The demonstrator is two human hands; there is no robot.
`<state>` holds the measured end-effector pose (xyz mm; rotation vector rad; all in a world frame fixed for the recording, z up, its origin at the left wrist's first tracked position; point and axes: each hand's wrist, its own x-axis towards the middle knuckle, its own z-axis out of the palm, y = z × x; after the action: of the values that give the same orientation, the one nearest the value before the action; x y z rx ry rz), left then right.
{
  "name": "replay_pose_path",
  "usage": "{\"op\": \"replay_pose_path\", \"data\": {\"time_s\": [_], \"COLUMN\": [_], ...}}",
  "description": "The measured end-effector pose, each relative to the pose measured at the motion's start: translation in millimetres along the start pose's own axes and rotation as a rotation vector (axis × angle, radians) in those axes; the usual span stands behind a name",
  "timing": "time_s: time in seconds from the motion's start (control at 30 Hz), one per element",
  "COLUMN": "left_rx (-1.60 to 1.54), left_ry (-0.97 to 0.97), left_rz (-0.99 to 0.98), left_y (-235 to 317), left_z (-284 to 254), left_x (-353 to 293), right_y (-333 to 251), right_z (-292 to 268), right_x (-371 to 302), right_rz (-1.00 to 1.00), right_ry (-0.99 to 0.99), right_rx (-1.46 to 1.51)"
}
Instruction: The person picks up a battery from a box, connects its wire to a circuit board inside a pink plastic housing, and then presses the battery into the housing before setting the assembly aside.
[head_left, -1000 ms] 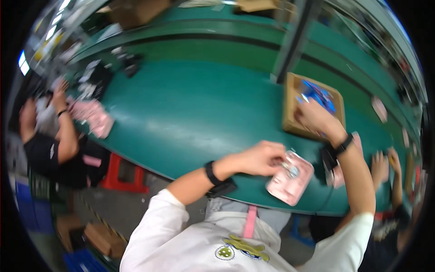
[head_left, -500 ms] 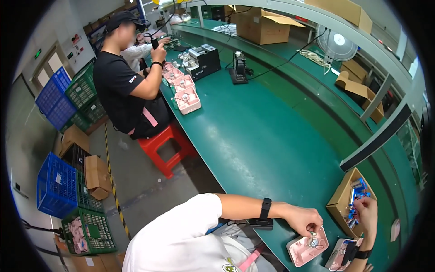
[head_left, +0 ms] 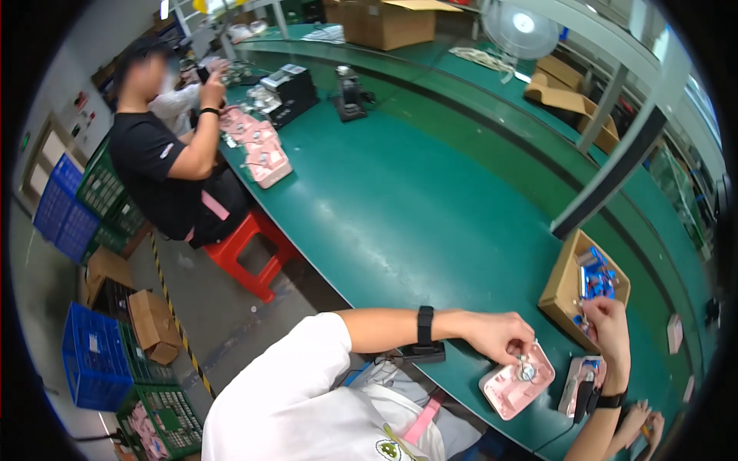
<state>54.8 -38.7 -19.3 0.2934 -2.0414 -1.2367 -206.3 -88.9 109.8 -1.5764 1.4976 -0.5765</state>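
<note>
My left hand [head_left: 503,339] is closed in a pinch at the edge of an open pink plastic housing [head_left: 503,403]. A round silvery part [head_left: 526,372] with thin wires lies inside that housing, by my fingertips. What the fingertips pinch is too small to make out. My right hand [head_left: 611,323] is closed over the near edge of a cardboard box [head_left: 563,288] holding several blue cylindrical cells [head_left: 598,278]. Whatever is between its fingers is not clear. Just below my right hand, partly covered by the wrist, sits a second pink housing [head_left: 570,388] with a blue piece in it.
Another person's hands [head_left: 638,426] show at the lower right. A co-worker [head_left: 154,154] sits on a red stool [head_left: 254,253] at the far left, beside pink housings [head_left: 270,167]. A grey post [head_left: 607,180] rises behind the cardboard box. A black stand [head_left: 350,96] is farther back.
My right hand has drawn back from among the cells to the box's near edge. My left hand stays at the pink housing. The whole view has shifted, and another person's hands show more.
</note>
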Motion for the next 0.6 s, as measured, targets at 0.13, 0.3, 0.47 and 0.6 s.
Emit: {"op": "replay_pose_path", "data": {"time_s": [0.13,0.3,0.47,0.6], "left_rx": [0.026,0.002,-0.042,-0.014], "left_ry": [-0.024,-0.043,-0.079,-0.046], "left_rz": [-0.001,-0.253,-0.218,-0.228], "left_y": [-6.2,15.9,16.4,23.2], "left_z": [-5.5,-21.8,-9.5,-8.3], "left_x": [6.6,-1.9,10.5,10.5], "right_y": [9.2,-20.3,0.2,1.4], "right_z": [-12.3,7.3,-0.6,-4.4], "right_x": [3.3,-2.0,-15.8,-23.0], "right_rz": [-0.028,-0.056,-0.099,-0.163], "right_ry": [-0.050,-0.046,0.033,0.064], "right_rx": [-0.032,0.384,0.562,0.630]}}
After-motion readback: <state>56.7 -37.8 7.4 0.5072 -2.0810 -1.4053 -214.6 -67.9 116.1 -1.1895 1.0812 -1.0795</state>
